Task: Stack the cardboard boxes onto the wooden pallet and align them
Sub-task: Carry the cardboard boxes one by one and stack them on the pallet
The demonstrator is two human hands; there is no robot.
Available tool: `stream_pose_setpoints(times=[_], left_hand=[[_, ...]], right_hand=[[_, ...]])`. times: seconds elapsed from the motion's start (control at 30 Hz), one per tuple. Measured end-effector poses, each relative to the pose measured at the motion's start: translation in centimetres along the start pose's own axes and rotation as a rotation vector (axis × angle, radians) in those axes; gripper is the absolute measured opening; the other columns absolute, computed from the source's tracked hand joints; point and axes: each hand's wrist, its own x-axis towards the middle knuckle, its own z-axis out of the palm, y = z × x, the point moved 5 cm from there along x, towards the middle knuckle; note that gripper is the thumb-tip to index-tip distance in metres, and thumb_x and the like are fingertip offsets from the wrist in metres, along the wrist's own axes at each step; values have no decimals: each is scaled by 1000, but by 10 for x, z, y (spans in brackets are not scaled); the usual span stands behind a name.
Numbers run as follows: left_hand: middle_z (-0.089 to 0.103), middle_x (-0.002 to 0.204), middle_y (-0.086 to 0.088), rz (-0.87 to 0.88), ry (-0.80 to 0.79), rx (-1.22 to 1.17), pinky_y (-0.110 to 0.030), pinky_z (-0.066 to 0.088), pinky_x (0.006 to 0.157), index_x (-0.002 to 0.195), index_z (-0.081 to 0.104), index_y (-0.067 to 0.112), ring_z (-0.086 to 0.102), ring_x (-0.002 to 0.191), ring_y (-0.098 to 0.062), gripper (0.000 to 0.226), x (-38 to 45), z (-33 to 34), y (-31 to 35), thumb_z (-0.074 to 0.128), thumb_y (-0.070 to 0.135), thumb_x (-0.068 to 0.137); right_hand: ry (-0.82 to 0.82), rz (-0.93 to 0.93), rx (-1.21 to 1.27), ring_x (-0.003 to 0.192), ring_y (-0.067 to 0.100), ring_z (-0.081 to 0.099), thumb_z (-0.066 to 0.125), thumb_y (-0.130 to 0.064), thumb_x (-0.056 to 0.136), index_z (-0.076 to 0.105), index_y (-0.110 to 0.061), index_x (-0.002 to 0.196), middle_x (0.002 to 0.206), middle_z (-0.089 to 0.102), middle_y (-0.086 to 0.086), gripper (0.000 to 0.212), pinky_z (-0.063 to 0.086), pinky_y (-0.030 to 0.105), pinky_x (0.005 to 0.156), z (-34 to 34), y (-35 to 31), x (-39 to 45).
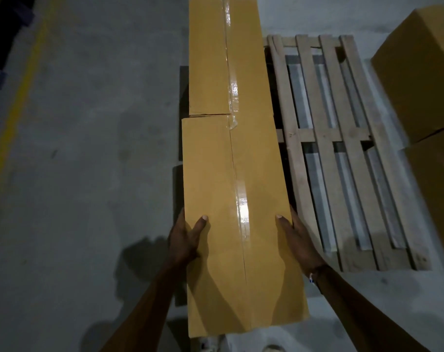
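Observation:
A taped cardboard box fills the lower middle of the view, and I hold it by both sides. My left hand presses its left side with the thumb on top. On the opposite side my right hand grips the same way. A second cardboard box lies beyond it, end to end, on the left part of the wooden pallet. The pallet's slats to the right of both boxes are bare. The near box's underside is hidden, so I cannot tell whether it rests on the pallet.
Two more cardboard boxes stand stacked on the floor to the right of the pallet. Grey concrete floor spreads to the left, crossed by a yellow painted line. Dark objects sit at the far left edge.

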Motion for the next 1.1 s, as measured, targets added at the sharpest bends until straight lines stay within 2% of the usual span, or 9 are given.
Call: stream_pose_setpoints(times=[0.07,0.13,0.27,0.4,0.57,0.63,0.77,0.93,1.1], left_hand=[[50,130,17,-4,-14,-10,-51,53,102,160,32,27,53,110,-8,69,0,2,0,64,40,101],[52,128,20,33,-28,1,-39,49,100,159,34,26,53,106,3,66,2,3,3,63,41,102],[52,142,8,48,-28,2,-38,45,103,159,34,23,53,124,-15,63,11,7,2,59,39,104],[49,143,6,10,-10,-33,-50,53,100,161,32,26,49,122,-17,65,13,8,-1,60,37,104],[48,144,5,0,-6,-26,-62,51,105,161,32,27,47,124,-20,66,21,8,-1,61,37,103],[48,153,-2,10,-4,-8,-55,49,108,162,32,24,49,130,-23,68,27,9,-3,62,39,103],[49,154,-3,19,-15,-2,-40,45,100,161,34,22,50,132,-23,65,34,9,-11,60,38,103],[47,158,-8,33,20,49,-49,41,114,162,33,18,46,142,-31,67,32,10,-11,60,39,104],[48,158,-9,22,37,88,-49,41,112,161,35,16,48,141,-33,67,7,7,-16,59,44,104]], right_hand=[[11,6,11,138,2,50,50,-44,109,37,-39,161,152,55,-17,54,36,36,120,-1,3,-1],[13,8,9,138,1,48,50,-43,109,37,-37,162,152,54,-17,54,35,35,120,1,3,-2],[24,5,14,141,4,47,50,-44,109,35,-39,163,154,51,-17,56,33,36,121,0,5,2],[16,7,12,143,9,46,50,-50,107,33,-42,163,156,51,-15,58,34,40,122,-2,9,8],[6,-3,10,143,10,47,49,-45,109,33,-38,164,156,51,-13,58,36,33,116,-1,9,14],[6,2,8,143,11,48,50,-47,108,32,-39,164,156,51,-12,59,37,35,118,0,11,16],[6,-5,-1,143,11,48,51,-50,107,31,-40,164,157,51,-11,61,37,40,122,1,15,17],[45,-10,-37,139,9,47,54,-49,107,34,-34,164,154,50,-13,62,35,32,117,0,7,13],[37,-5,-118,138,15,51,57,-42,107,41,-28,162,152,56,-6,58,38,28,109,-5,11,3]])
